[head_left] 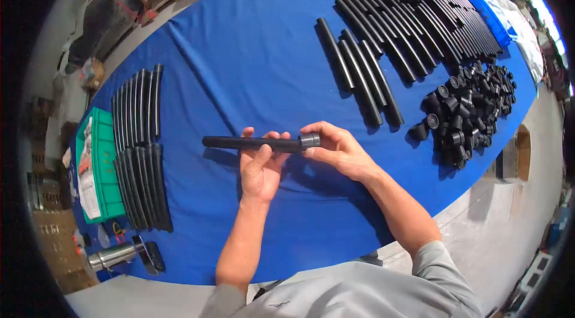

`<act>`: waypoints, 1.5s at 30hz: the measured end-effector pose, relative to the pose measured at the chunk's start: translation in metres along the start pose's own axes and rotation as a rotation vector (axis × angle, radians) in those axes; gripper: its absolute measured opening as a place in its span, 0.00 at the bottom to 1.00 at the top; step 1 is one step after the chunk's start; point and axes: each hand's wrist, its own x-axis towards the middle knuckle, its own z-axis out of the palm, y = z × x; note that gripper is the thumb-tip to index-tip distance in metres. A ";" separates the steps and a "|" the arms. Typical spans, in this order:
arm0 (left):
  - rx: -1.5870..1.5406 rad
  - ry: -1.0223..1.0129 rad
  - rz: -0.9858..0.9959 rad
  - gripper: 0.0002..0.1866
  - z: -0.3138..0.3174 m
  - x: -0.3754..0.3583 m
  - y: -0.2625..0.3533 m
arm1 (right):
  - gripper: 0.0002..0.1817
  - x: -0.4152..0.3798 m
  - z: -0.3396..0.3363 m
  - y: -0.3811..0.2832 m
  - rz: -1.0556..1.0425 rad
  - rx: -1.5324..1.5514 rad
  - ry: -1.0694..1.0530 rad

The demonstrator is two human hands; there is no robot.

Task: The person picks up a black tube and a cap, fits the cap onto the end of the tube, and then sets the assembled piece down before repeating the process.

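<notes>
A black tube (230, 142) lies level above the blue cloth, held near its middle by my left hand (260, 168), whose fingers wrap around it from below. At the tube's right end sits a black cap (309, 141). My right hand (338, 150) pinches this cap between thumb and fingers. Cap and tube touch; how deep the tube sits in the cap is hidden.
Many loose black tubes (383, 24) lie at the back right, beside a blue tray (491, 18). A heap of black caps (461, 114) is at the right. More tubes (141, 162) stand in rows by a green bin (108, 162); a metal cylinder (114, 256) is at front left.
</notes>
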 end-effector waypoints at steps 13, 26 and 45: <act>0.174 -0.125 0.108 0.29 0.007 -0.001 0.007 | 0.22 -0.002 0.010 0.002 0.003 -0.201 0.027; 0.176 -0.048 0.101 0.23 0.007 -0.003 -0.002 | 0.19 -0.003 0.017 0.010 -0.120 -0.367 0.058; 0.168 0.061 0.192 0.19 0.018 -0.010 -0.015 | 0.20 -0.003 0.026 0.007 -0.358 -0.789 0.115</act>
